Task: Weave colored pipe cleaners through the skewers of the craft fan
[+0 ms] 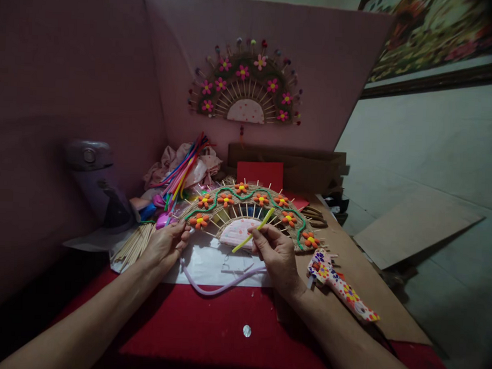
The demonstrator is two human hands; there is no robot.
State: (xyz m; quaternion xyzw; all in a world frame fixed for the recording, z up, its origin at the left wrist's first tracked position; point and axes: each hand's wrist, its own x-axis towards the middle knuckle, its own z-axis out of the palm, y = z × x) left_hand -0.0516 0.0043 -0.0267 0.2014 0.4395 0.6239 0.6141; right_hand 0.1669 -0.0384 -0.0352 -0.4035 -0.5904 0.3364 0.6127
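My right hand [276, 255] pinches a short yellow clay strip [248, 240] between thumb and fingers, in front of the fan's pink spotted centre [237, 232]. The half-round twine fan [229, 201] carries orange flowers with yellow middles and a wavy green strand [249, 196]; thin sticks radiate through it. At the fan's left end, my left hand [169, 245] has its fingers closed on the edge. A pale purple strip [220, 292] curves over the white sheet [200, 263] between my hands.
A flower-patterned glue gun [343, 287] lies at right on cardboard [371, 302]. Wooden sticks [134, 248], a bottle [103, 185] and coloured strips [186, 169] are at left. A finished-looking fan [247, 85] with pink flowers hangs behind. A small silver disc [247, 331] lies in front.
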